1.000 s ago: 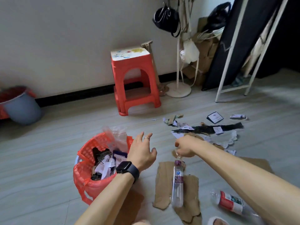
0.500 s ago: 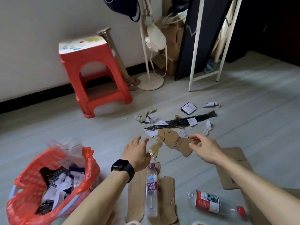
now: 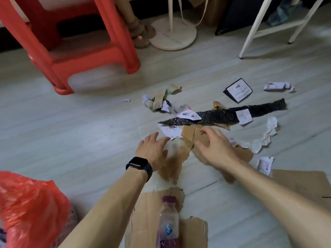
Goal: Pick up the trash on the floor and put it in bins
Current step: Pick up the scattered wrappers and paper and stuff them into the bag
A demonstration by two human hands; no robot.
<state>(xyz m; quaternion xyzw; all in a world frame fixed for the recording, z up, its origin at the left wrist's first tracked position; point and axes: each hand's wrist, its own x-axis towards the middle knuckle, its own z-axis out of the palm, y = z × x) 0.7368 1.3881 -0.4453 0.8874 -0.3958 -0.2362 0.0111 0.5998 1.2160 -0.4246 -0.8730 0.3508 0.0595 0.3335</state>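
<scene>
Left hand (image 3: pixel 154 149): released, fingers spread and relaxed, holding nothing; a black watch (image 3: pixel 138 165) sits on the wrist. It hovers at the left edge of the torn cardboard scrap (image 3: pixel 188 136), the reference item for all positions below. Right hand (image 3: pixel 213 145): released, fingers extended over the right part of the scrap, nothing grasped; contact with the scrap cannot be confirmed.

Nearer than the scrap:
- A clear plastic bottle (image 3: pixel 168 228) with a purple cap lies on a cardboard sheet (image 3: pixel 143 212).
- To the near left, the red bin bag (image 3: pixel 26 208) stands at the frame edge.
- To the near right, a flat cardboard panel (image 3: pixel 300 185) lies on the floor (image 3: pixel 71 131).

Level with the scrap:
- A white paper piece (image 3: pixel 169 130) touches its far-left corner.
- Crumpled white paper (image 3: pixel 266 138) lies to its right.

Beyond the scrap:
- A black mesh strip (image 3: pixel 223 114) lies just past it, running left to right, with white labels on top.
- A heap of torn paper and cardboard bits (image 3: pixel 159 102) lies to the far left of the strip.
- A black-edged card (image 3: pixel 238 90) and a crumpled paper wad (image 3: pixel 278 86) lie farther right.
- Farthest out stand a red stool (image 3: pixel 80 51) to the left and a round stand base (image 3: pixel 172 35) straight beyond.
</scene>
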